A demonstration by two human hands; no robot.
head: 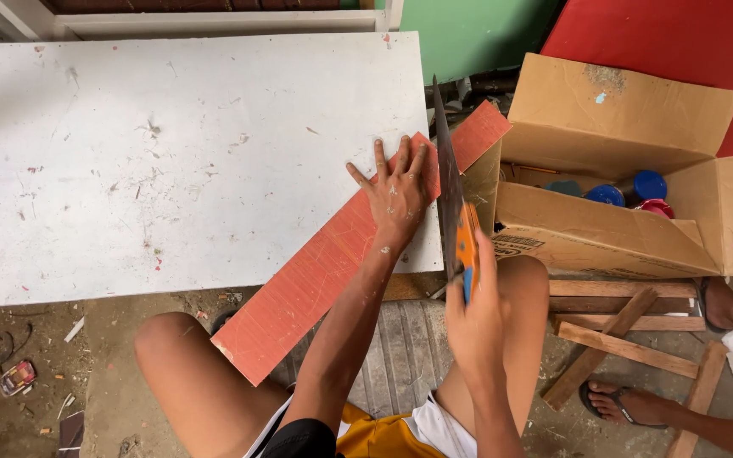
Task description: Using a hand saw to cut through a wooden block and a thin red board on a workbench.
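White table (171, 161): left hand (396, 188) flat on red board (341, 254); right hand (472, 318) grips saw (450, 195).

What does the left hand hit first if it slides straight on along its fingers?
Probably nothing soon: the left hand, flat on the red board, points up-frame, so past the board's edge lies bare white tabletop. The saw blade stays beside it.

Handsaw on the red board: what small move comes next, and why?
Probably draw the handsaw back in a short, light stroke. Its blade stands across the red board right beside the left hand pressed flat on it, and the right hand grips the orange handle.
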